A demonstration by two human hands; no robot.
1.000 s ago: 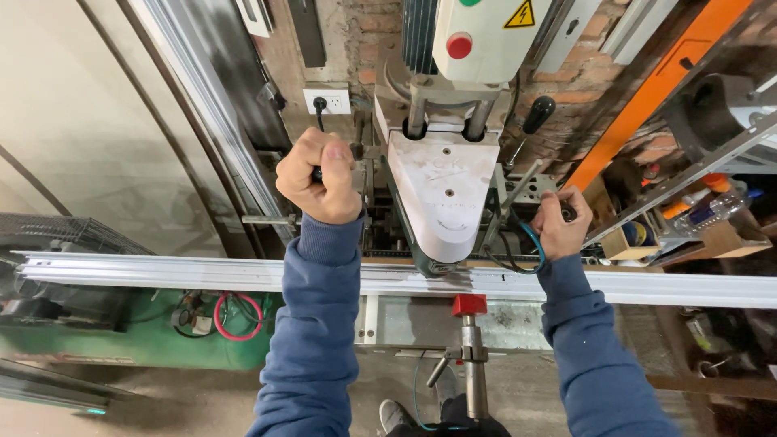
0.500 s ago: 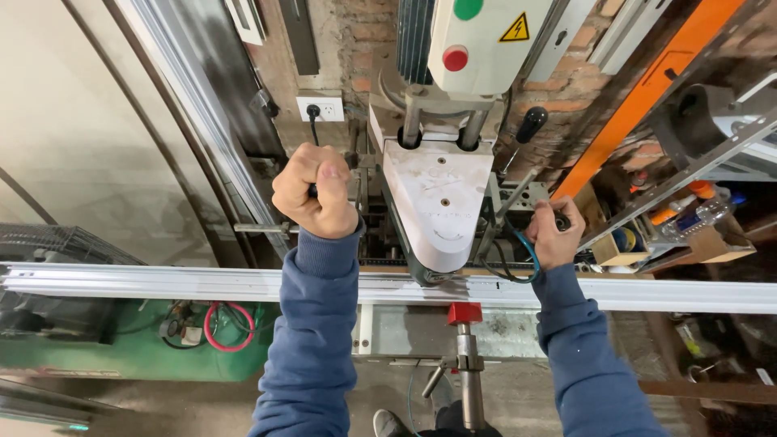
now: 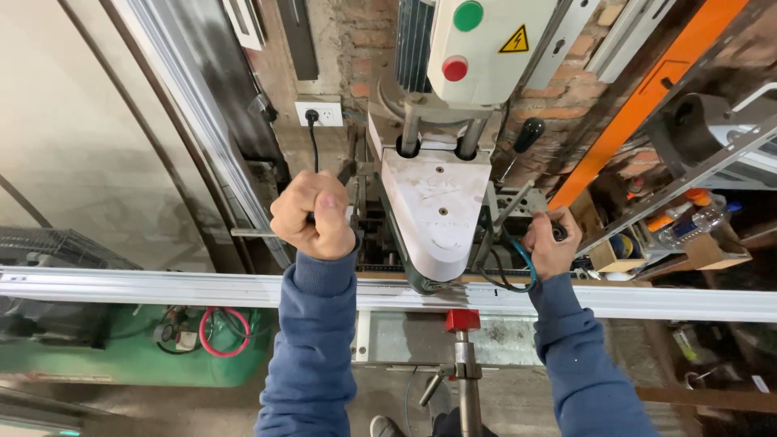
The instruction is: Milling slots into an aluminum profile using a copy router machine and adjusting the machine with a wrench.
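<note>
My left hand (image 3: 314,214) is a closed fist around a black lever handle to the left of the white machine head (image 3: 437,214). On the machine's right side my right hand (image 3: 550,241) grips a black knob. A long pale aluminium profile (image 3: 162,285) lies across the machine bed under both forearms, running from the left edge to the right edge. A red clamp pad (image 3: 462,320) on a steel rod presses at the profile's near side. Above the head, the control box (image 3: 477,44) carries a green and a red button.
A brick wall with a white socket and black plug (image 3: 317,115) is behind the machine. A green compressor tank with a red hose (image 3: 218,336) lies lower left. Orange rail and shelves with bottles (image 3: 688,222) stand at right. More profiles lean upper left.
The view has shifted slightly, so the machine and hands sit a little higher in frame. Both hands stay on their handles; the left fist has lowered slightly toward the profile.
</note>
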